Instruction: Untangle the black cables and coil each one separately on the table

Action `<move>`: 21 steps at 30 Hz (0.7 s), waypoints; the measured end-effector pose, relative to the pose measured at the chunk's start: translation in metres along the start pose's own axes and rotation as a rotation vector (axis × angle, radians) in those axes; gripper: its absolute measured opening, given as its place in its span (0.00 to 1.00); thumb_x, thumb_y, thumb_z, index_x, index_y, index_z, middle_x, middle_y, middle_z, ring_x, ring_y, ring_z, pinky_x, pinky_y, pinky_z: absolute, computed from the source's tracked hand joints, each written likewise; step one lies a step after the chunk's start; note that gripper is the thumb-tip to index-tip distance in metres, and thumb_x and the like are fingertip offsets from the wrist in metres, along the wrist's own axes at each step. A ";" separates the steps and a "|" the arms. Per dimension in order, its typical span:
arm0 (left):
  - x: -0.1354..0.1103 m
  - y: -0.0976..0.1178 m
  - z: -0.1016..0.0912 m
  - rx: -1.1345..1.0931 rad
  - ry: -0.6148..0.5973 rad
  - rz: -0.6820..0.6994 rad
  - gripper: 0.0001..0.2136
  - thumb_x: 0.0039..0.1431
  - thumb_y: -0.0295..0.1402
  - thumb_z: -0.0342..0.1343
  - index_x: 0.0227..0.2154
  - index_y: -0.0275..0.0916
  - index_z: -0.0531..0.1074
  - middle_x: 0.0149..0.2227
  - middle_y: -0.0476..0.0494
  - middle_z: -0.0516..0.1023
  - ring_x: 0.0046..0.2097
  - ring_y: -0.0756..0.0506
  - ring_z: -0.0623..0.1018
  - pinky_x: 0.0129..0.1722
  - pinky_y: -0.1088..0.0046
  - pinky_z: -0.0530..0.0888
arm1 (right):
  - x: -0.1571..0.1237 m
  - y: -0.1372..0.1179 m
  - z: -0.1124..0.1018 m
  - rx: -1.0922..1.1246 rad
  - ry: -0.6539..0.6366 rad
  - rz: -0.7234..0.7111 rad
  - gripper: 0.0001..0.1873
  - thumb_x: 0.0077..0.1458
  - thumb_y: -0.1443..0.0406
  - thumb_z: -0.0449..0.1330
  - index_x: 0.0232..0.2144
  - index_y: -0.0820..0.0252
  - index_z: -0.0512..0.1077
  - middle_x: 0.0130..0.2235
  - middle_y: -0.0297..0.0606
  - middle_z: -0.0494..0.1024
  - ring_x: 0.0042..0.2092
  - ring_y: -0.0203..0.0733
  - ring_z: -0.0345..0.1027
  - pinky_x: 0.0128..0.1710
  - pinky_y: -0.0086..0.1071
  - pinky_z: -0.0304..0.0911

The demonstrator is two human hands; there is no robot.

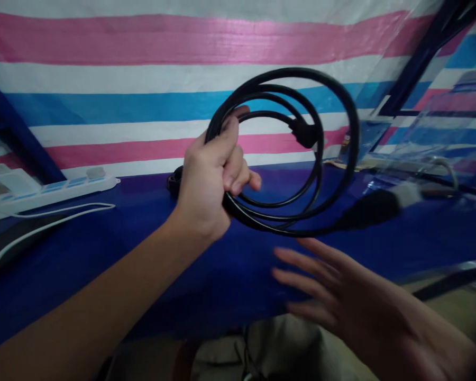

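My left hand [210,174] is wrapped round one side of a coiled black cable [355,132], holding its loops up above the blue table [230,286]. One black connector [303,133] hangs inside the loops. At the lower right, the cable runs to a larger blurred black plug [368,209] with a pale tip. Below the coil is my right hand [337,291], fingers spread, holding nothing and apart from the cable. Motion smears its outline somewhat.
A white power strip [75,186] with a plugged-in adapter [21,181] lies at the left, beside a white cord [43,227]. Clear plastic packaging [432,143] is at the right. Behind hangs a striped sheet [143,108] between dark frame posts [416,58].
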State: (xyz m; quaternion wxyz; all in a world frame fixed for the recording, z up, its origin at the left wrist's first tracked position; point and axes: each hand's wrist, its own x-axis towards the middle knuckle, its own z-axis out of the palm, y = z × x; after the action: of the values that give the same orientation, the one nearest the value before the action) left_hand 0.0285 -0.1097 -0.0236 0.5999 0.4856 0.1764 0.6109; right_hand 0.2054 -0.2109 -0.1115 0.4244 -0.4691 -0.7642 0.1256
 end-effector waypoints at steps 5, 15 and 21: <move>-0.006 -0.013 0.020 -0.013 -0.066 -0.008 0.08 0.62 0.31 0.51 0.42 0.42 0.72 0.12 0.59 0.55 0.20 0.54 0.68 0.30 0.79 0.70 | 0.095 -0.027 -0.004 0.819 0.361 0.273 0.12 0.64 0.64 0.46 0.37 0.55 0.69 0.21 0.30 0.62 0.22 0.33 0.62 0.28 0.30 0.65; 0.039 -0.014 -0.050 0.333 -0.101 -0.045 0.18 0.56 0.36 0.58 0.16 0.39 0.58 0.14 0.58 0.54 0.15 0.56 0.58 0.18 0.78 0.63 | 0.187 0.047 -0.013 0.565 -0.127 -0.044 0.10 0.51 0.61 0.64 0.32 0.64 0.71 0.14 0.26 0.62 0.16 0.32 0.59 0.18 0.28 0.61; 0.039 -0.030 -0.080 0.755 -0.204 0.067 0.17 0.51 0.35 0.62 0.14 0.38 0.61 0.11 0.54 0.62 0.15 0.55 0.64 0.20 0.77 0.64 | 0.175 0.077 0.005 0.632 -0.549 0.100 0.13 0.51 0.59 0.63 0.29 0.66 0.73 0.21 0.37 0.75 0.27 0.39 0.72 0.35 0.35 0.68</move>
State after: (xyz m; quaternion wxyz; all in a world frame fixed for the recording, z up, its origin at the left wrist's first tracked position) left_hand -0.0111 -0.0384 -0.0700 0.3730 0.7360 0.3122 0.4708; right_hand 0.2136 -0.0250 -0.0675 0.3213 -0.3013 -0.7492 0.4946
